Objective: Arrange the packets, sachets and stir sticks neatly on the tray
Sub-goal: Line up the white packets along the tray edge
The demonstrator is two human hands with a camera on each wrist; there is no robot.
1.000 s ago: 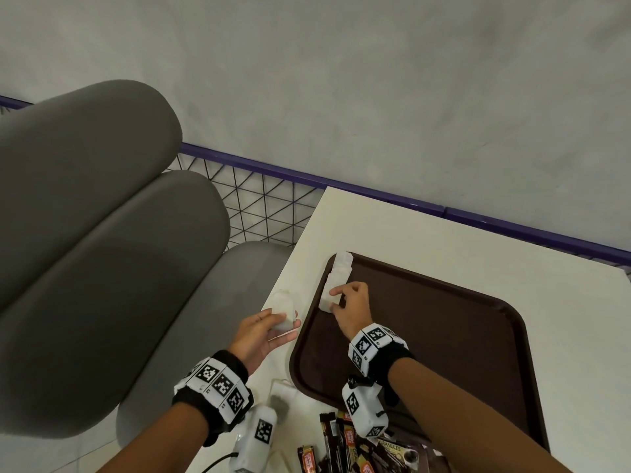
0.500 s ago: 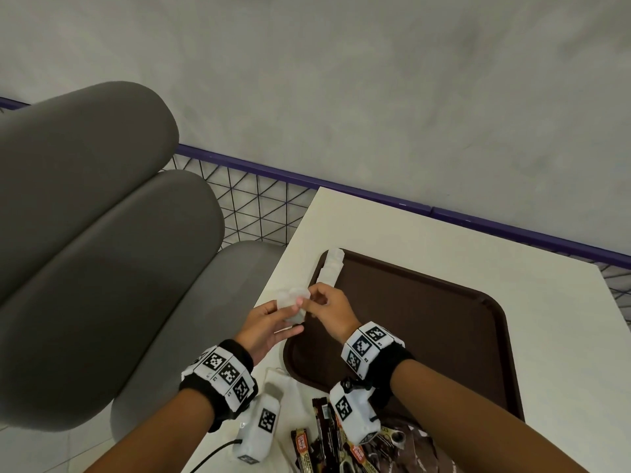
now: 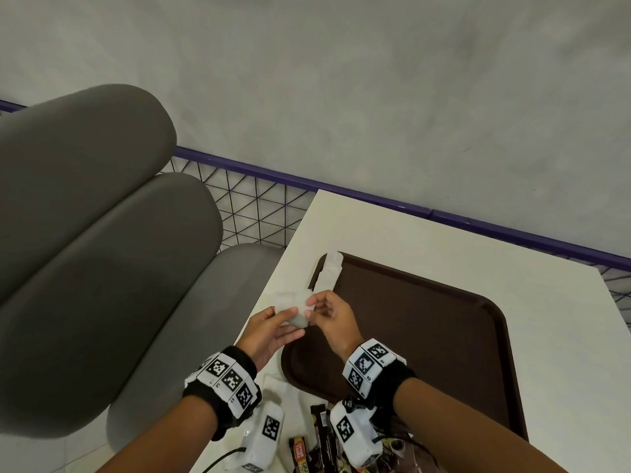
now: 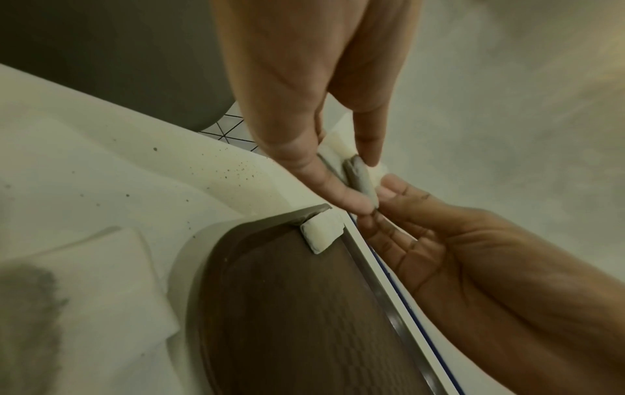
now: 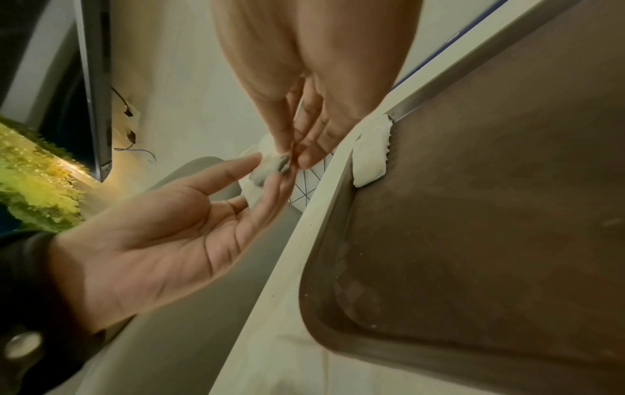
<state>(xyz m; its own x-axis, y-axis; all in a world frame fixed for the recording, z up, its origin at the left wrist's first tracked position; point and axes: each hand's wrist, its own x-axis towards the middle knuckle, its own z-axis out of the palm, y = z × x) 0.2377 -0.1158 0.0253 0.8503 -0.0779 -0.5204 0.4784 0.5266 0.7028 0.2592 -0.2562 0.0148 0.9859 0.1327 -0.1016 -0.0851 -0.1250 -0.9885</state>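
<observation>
A small stack of white sachets [image 3: 293, 307] lies in my left hand [image 3: 290, 320], held between thumb and fingers above the table's left edge. My right hand [image 3: 311, 307] pinches one sachet [image 5: 270, 163] of that stack with its fingertips. A row of white sachets [image 3: 328, 275] lies along the left rim of the dark brown tray [image 3: 426, 336]; in the left wrist view its near sachet [image 4: 321, 233] shows, and the right wrist view shows the row [image 5: 370, 152] at the rim. Dark coffee packets [image 3: 319, 435] lie at the tray's near corner.
The white table [image 3: 375, 230] ends just left of my hands, with a grey padded seat [image 3: 102, 268] beyond. A flat white packet [image 3: 285, 390] lies on the table near my left wrist. A purple rail and wire mesh [image 3: 252, 206] run behind.
My right hand left the sachet row on the tray and came back to my left hand, where it now pinches a sachet from the stack. My left hand rose slightly towards it.
</observation>
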